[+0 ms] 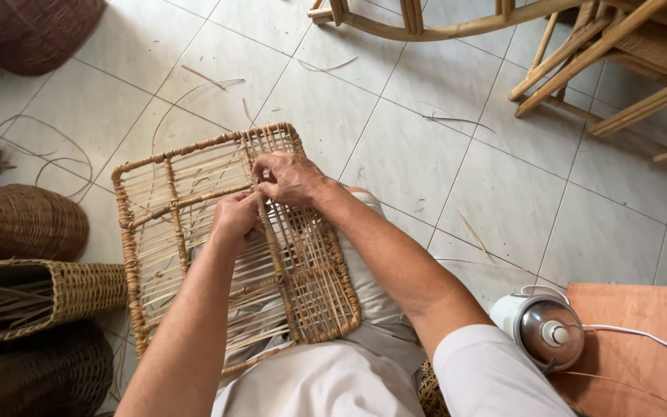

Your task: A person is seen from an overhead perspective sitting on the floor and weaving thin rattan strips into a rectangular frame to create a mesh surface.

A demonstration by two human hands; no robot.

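Head view, looking down at a seated person's lap and a tiled floor (441, 170).

Item 1: rattan frame panel (225, 239), rectangular, wrapped rim, cross rods inside; lies across the person's lap, tilted, its far corner over the floor. Right portion is filled with close weave; left portion shows loose parallel strips only.

Item 2: left hand (233, 220), on the panel near its middle, fingers curled and pinched shut on a thin cane strip (272, 239) beside the central upright rod.

Item 3: right hand (291, 179), just beyond the left and touching it, fingers closed on the same strip at the upper part of the weave. Both hands are close together, working one spot.

Item 4: pale trousers (326, 378), under the panel.

Item 5: woven baskets (21, 224), dark and tan, stacked along the left edge, well apart from the hands; one open-mouthed tan basket (63, 293) lies on its side near the panel's left rim.

Item 6: loose cane strands (63, 154), scattered on the floor left of and beyond the panel.

Item 7: bare rattan furniture frames (580, 54), upper right, on the floor.

Item 8: small white electric appliance (542, 328) with metal face and white cord, resting at the edge of a reddish wooden board (634, 340), lower right, beside the right arm.
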